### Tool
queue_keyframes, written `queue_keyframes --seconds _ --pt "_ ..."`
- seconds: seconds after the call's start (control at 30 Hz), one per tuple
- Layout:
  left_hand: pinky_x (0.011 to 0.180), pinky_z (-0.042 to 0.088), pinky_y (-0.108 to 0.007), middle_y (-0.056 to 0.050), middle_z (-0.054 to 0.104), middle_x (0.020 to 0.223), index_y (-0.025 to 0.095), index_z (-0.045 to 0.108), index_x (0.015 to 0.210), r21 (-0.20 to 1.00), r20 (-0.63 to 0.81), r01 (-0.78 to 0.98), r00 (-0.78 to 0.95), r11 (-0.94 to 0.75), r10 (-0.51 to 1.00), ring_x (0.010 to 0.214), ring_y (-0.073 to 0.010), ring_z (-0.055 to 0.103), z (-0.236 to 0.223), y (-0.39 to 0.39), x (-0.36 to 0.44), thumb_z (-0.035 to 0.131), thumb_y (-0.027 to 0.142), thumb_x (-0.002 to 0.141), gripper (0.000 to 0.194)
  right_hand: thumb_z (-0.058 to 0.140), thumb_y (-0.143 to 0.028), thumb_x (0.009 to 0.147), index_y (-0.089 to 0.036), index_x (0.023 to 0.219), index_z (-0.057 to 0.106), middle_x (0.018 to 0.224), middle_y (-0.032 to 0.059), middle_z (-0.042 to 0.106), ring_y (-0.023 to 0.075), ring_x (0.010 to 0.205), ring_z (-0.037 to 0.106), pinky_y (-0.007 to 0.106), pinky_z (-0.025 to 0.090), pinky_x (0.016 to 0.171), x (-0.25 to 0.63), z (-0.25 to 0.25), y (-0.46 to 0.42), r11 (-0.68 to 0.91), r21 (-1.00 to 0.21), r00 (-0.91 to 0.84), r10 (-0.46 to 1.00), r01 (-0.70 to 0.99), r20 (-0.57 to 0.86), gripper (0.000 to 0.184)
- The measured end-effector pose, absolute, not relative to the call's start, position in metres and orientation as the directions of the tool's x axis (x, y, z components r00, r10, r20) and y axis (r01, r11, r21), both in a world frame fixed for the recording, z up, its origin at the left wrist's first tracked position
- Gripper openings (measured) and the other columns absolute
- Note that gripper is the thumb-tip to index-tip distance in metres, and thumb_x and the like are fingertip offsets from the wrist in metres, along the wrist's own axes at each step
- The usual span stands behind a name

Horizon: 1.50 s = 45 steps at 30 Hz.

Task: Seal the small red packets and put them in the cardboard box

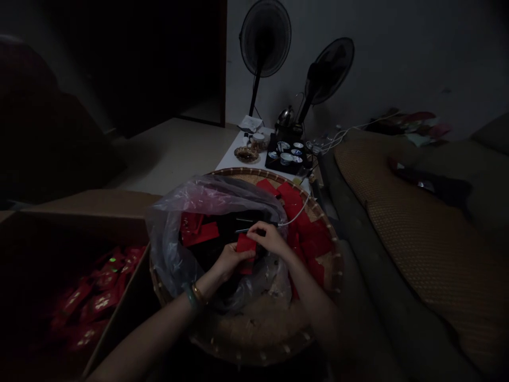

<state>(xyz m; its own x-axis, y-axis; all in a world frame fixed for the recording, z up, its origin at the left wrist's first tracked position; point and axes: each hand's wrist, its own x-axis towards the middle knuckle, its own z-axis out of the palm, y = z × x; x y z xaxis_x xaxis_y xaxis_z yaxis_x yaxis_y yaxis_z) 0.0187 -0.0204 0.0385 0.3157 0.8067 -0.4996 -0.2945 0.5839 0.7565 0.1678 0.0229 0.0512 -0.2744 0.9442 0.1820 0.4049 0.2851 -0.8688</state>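
My left hand [228, 261] is closed on a small red paper packet [245, 243], with the thumb across its front. At the packet's top edge are the bent fingers of my right hand [269, 237], pinched together; whether they grip the paper or something tiny is too dark to tell. Both hands are above a round woven bamboo tray [246, 329]. On the tray lies an open clear plastic bag [169, 254] with red packets [202, 233] and a dark area inside. More flat red packets [304, 228] cover the tray's right side.
A cardboard box [131, 284] with many shiny red packages [101, 302] stands at left. Beyond the tray, a white table [230, 159] bears a tea tray [274, 164] with cups. Two fans [265, 40] stand behind. A sofa with a woven mat [397, 212] is at right.
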Motion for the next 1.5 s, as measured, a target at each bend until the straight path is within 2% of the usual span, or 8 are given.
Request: queue_keyframes --seconds 0.5,0.67,0.8,0.9,1.03,1.13,1.23,1.5 --pt "0.066 0.051 -0.028 -0.008 0.072 0.075 0.010 0.068 0.086 0.700 -0.421 -0.430 0.395 0.570 0.816 0.065 -0.0172 0.066 0.053 -0.031 -0.012 0.081 0.029 0.056 0.038 0.059 -0.047 0.075 -0.018 0.088 0.065 0.077 0.0023 0.064 0.0134 0.067 0.056 0.026 0.042 0.064 0.179 0.047 0.010 0.100 -0.973 -0.237 0.970 0.207 0.049 0.032" --pt "0.088 0.047 -0.025 -0.001 0.062 0.119 0.029 0.058 0.112 0.570 0.089 -0.798 -0.175 -0.194 0.981 0.107 -0.0167 0.058 0.098 -0.027 -0.079 0.065 0.056 0.067 0.054 0.046 -0.058 0.079 -0.017 0.091 0.063 0.073 0.0030 0.061 0.0114 0.059 0.054 0.024 0.042 0.057 0.183 0.035 0.010 0.020 -0.995 -0.209 0.978 0.098 -0.001 0.045" --pt "0.095 0.044 -0.035 -0.007 0.051 0.132 0.030 0.045 0.128 0.806 0.197 -0.550 -0.097 -0.218 0.976 0.115 -0.0229 0.052 0.093 -0.015 -0.099 0.059 0.060 0.070 0.067 0.041 -0.060 0.081 -0.017 0.091 0.062 0.073 0.0034 0.061 0.0115 0.060 0.056 0.024 0.042 0.057 0.174 0.024 0.010 -0.041 -0.996 -0.251 0.966 0.082 -0.060 0.049" --pt "0.092 0.044 -0.041 -0.010 0.059 0.119 0.024 0.052 0.121 0.969 0.215 0.114 0.036 -0.218 0.976 0.105 -0.0254 0.057 0.065 0.003 -0.096 0.067 0.041 0.070 0.056 0.041 -0.054 0.083 -0.017 0.090 0.063 0.071 0.0022 0.061 0.0113 0.060 0.055 0.023 0.043 0.057 0.168 0.016 0.009 -0.034 -0.982 -0.262 0.962 0.184 -0.082 0.043" --pt "0.094 0.037 -0.045 -0.016 0.059 0.115 0.015 0.061 0.109 0.475 0.229 0.823 0.226 -0.311 0.947 0.106 -0.0286 0.052 0.041 0.028 -0.088 0.054 0.017 0.078 0.032 0.052 -0.037 0.080 -0.018 0.086 0.064 0.076 0.0021 0.065 0.0139 0.068 0.059 0.025 0.046 0.063 0.164 0.006 0.005 0.054 -0.904 -0.240 0.969 0.424 -0.054 0.024" --pt "0.086 0.039 -0.042 -0.016 0.061 0.104 0.015 0.062 0.107 0.208 0.163 0.926 0.285 -0.316 0.944 0.099 -0.0280 0.052 0.040 0.037 -0.084 0.045 0.010 0.080 0.032 0.054 -0.028 0.078 -0.019 0.088 0.066 0.085 0.0045 0.068 0.0162 0.076 0.061 0.029 0.048 0.070 0.165 0.000 0.006 0.115 -0.831 -0.226 0.974 0.544 -0.013 0.019" --pt "0.077 0.039 -0.040 -0.017 0.062 0.093 0.015 0.067 0.097 0.151 0.164 0.939 0.285 -0.310 0.944 0.092 -0.0293 0.051 0.040 0.040 -0.084 0.044 0.009 0.078 0.031 0.053 -0.023 0.077 -0.019 0.098 0.065 0.102 0.0079 0.066 0.0185 0.087 0.062 0.033 0.049 0.077 0.166 -0.004 0.011 0.127 -0.813 -0.171 0.985 0.569 0.034 0.025" --pt "0.071 0.037 -0.033 -0.006 0.064 0.072 0.023 0.069 0.074 0.504 0.368 0.729 0.305 -0.464 0.878 0.069 -0.0197 0.051 0.045 0.023 -0.089 0.057 0.029 0.078 0.014 0.053 -0.033 0.079 -0.020 0.102 0.062 0.105 0.0082 0.066 0.0188 0.094 0.062 0.035 0.051 0.079 0.157 0.003 0.010 0.009 -0.943 -0.145 0.989 0.333 -0.042 0.028"
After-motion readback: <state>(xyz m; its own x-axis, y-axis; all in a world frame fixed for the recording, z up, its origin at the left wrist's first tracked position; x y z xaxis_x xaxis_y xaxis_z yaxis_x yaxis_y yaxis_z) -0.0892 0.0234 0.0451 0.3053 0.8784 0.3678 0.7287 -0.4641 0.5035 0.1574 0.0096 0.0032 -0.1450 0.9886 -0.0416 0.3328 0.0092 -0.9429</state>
